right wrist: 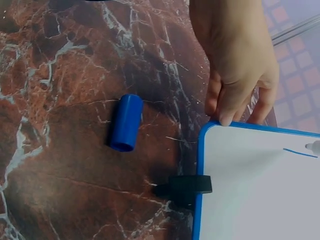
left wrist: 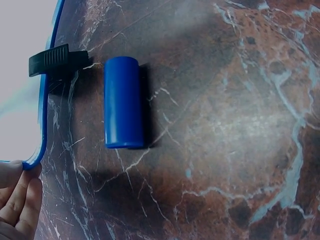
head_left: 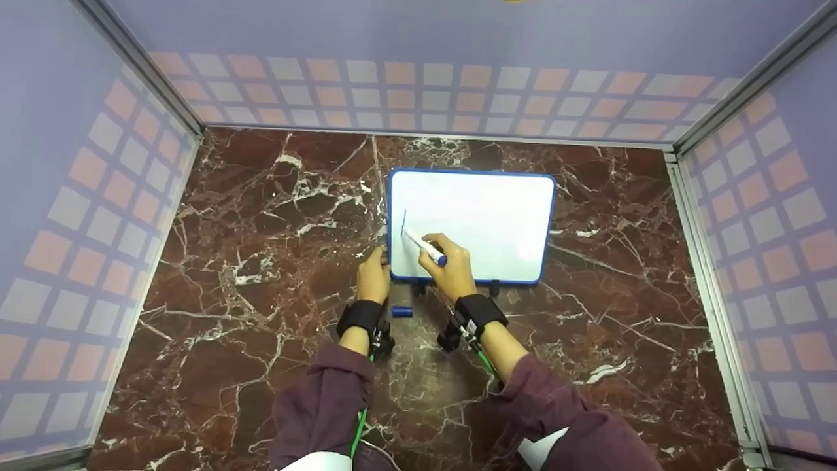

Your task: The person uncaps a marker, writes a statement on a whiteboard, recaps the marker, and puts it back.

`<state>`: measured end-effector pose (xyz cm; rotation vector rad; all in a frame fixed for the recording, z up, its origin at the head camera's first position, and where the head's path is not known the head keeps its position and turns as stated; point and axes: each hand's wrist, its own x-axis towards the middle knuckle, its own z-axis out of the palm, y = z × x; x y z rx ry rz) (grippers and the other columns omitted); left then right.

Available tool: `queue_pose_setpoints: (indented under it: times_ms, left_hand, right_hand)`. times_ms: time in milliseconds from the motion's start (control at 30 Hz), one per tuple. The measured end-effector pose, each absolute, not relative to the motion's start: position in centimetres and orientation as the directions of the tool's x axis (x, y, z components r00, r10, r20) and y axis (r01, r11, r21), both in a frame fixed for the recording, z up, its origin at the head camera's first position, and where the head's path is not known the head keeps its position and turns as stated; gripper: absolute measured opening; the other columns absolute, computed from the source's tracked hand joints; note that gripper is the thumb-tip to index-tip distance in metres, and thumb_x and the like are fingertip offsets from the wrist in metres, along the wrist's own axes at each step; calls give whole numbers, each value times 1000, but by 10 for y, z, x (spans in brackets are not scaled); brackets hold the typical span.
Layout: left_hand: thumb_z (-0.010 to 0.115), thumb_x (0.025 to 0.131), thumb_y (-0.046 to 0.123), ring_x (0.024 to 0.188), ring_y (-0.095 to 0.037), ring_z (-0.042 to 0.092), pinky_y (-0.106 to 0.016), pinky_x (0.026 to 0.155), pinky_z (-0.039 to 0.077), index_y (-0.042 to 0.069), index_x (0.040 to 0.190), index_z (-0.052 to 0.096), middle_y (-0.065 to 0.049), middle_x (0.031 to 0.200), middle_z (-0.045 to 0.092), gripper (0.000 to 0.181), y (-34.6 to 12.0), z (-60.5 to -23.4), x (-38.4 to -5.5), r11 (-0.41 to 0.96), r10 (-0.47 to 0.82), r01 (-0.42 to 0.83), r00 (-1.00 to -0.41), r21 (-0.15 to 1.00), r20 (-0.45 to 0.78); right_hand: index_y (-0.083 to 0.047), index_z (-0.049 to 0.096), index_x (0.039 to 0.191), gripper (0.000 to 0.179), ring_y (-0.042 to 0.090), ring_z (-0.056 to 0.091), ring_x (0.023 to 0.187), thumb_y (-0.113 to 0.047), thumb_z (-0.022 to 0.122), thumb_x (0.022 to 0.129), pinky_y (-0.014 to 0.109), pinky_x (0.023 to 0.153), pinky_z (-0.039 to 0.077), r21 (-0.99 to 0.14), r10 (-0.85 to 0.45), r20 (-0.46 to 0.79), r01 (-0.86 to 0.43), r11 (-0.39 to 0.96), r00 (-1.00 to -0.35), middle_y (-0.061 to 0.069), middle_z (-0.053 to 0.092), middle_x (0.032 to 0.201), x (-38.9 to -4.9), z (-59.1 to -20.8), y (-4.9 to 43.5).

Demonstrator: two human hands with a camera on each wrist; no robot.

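A whiteboard (head_left: 503, 216) with a blue frame lies on the marbled surface. My right hand (head_left: 454, 269) grips a white marker (head_left: 422, 244) with a blue end. Its tip meets the board near the left side, at the lower end of a thin, nearly straight line (head_left: 404, 219). At the board's near left corner, my left hand (head_left: 373, 278) pinches the frame, thumb on top, as the left wrist view shows; the fingertips beneath are partly hidden. A blue marker cap (left wrist: 123, 102) lies on its side between the wrists, apart from the board.
Two black clips sit on the board's near edge, one clip (head_left: 495, 288) right of my right hand. Dark red marbled tabletop (head_left: 261, 340) surrounds the board. Checked panels (head_left: 431, 91) enclose the back and both sides. Green cables (head_left: 359, 425) run along the forearms.
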<state>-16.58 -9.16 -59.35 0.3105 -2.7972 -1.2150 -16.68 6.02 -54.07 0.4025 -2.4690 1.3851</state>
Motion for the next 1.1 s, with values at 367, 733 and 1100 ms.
queue_pose_setpoints:
  times_ms: [367,733,1100]
  left_hand:
    - [55,82,-4,92,-34,67,-45,81,52,5,112,59,-17,97,71,31,-92,-595,-164,665,-217,-148,-976,732,0]
    - [56,83,-3,92,-34,67,-46,80,52,6,113,59,-16,97,71,32,-92,-595,-165,665,-207,-140,-978,734,1]
    - [56,84,-3,94,-33,66,-45,82,52,6,115,59,-16,99,70,33,-94,-594,-165,663,-207,-164,-978,730,-31]
  right_hand:
    - [-2,69,101,21,23,65,80,-12,63,84,36,72,53,-762,-42,431,-388,519,-901,14,71,91,-171,-541,60]
    - [-1,65,99,17,17,59,65,-12,60,86,24,59,45,-800,-57,366,-346,490,-929,14,70,85,-174,-543,60]
    - [-2,65,103,20,20,64,74,-14,60,88,29,64,50,-804,-82,343,-337,489,-936,14,70,90,-176,-546,55]
